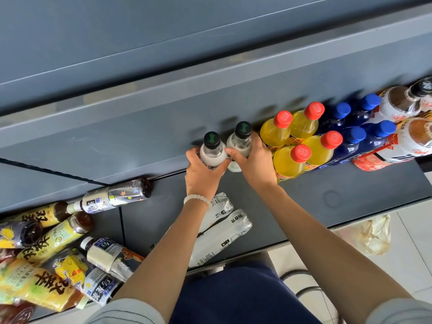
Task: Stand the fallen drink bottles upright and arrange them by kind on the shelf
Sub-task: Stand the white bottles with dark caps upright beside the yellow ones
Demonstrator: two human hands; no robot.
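Both hands sit at the centre of the frame, each wrapped around its own upright bottle. Left hand (203, 170), with a white bead bracelet (197, 199) on the wrist, has its fingers curled closed around the left milky bottle (212, 152); right hand (253, 163) grips the right milky bottle (239, 143) the same way. These two black-capped bottles stand touching each other on the grey shelf (350, 190), against its back wall.

Filling the lower left of the frame is the biggest group, a heap of fallen bottles (46, 258) with yellow, white and dark labels, lying on their sides and overlapping. Along the right side of the shelf stand sorted rows: just right of the right hand, four yellow drinks (301, 139) with red caps in two rows; next to them, blue bottles (355, 134) with blue caps; at the far right edge, white-and-red labelled bottles (406, 127), partly cut off by the frame.

Below the hands, two silver-white bottles (222, 230) lie flat side by side, partly hidden under the left forearm. Left of centre, one dark bottle with a starry label (112, 198) lies on its side against the back wall.

In the lower right, a crumpled plastic bag (374, 235) lies on the tiled floor.
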